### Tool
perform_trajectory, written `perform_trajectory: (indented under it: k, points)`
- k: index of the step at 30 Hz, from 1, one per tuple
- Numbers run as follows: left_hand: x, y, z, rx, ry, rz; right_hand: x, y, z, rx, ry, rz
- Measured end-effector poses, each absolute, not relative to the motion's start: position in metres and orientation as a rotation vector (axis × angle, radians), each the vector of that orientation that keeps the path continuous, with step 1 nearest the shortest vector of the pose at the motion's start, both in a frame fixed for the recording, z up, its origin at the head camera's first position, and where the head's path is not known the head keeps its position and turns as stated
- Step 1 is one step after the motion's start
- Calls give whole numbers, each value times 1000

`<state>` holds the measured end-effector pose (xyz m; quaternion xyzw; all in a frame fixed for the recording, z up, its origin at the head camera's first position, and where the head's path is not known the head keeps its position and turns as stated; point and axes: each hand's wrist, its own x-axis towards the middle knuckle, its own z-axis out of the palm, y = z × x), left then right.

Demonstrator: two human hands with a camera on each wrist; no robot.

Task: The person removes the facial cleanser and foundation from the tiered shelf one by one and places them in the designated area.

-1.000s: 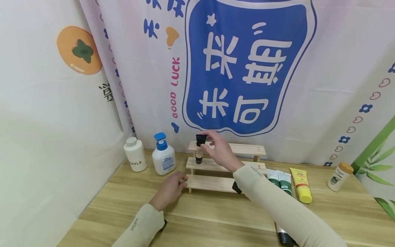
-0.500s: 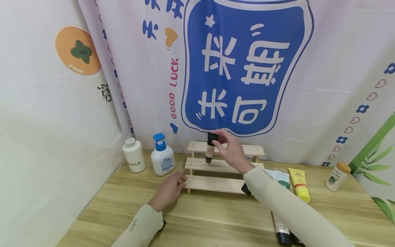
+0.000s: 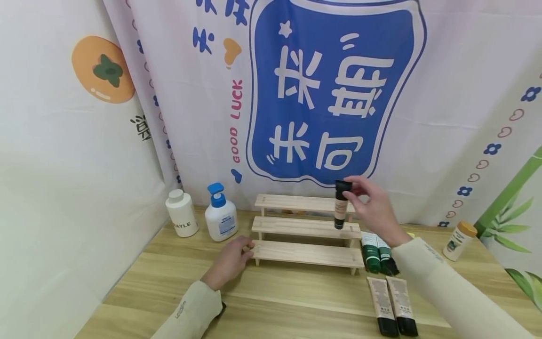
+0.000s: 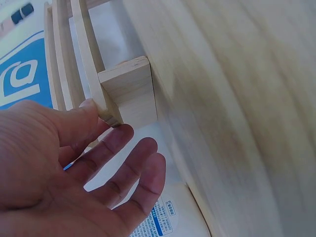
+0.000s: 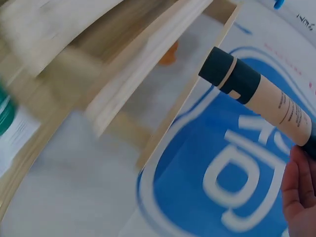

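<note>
My right hand (image 3: pixel 376 207) pinches a small beige cosmetic tube (image 3: pixel 340 207) by its upper black end. It holds the tube upright in front of the right end of the three-tier wooden display rack (image 3: pixel 309 254). In the right wrist view, the tube's beige label (image 5: pixel 284 108) and black cap (image 5: pixel 217 66) show clearly. At the rack's left end, my left hand (image 3: pixel 228 261) pinches the lowest shelf. Close up in the left wrist view, thumb and index finger meet at the shelf's corner (image 4: pixel 111 116), while the other fingers (image 4: pixel 148 173) are spread below it.
Left of the rack stand a white bottle (image 3: pixel 182 214) and a blue-topped pump bottle (image 3: pixel 221 219). Green-and-white tubes (image 3: pixel 371 254) lie at its right, with two beige tubes (image 3: pixel 383 301) nearer me. An orange-capped bottle (image 3: pixel 459 242) stands far right. A printed cloth (image 3: pixel 423 141) hangs behind.
My right hand has carried the beige tube rightward, from the left end of the rack to its right end. My left hand keeps its place on the lowest shelf.
</note>
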<state>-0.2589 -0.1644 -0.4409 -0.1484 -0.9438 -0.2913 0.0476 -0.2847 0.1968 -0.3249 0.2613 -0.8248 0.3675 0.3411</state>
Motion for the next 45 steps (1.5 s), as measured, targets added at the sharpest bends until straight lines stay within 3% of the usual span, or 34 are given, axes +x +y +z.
perform_trajectory:
  k: [18,33,45]
  points:
    - [-257,-166,-438,-393,-2920,-914,-221,310,-353,444,-2266,650]
    - [-257,-164,-439,-428,-2900,-903,-183,345,-391,378,-2706,691]
    - [-259,-162,-441,-426,-2901,-879,-181,357,-428,327,-3074,875]
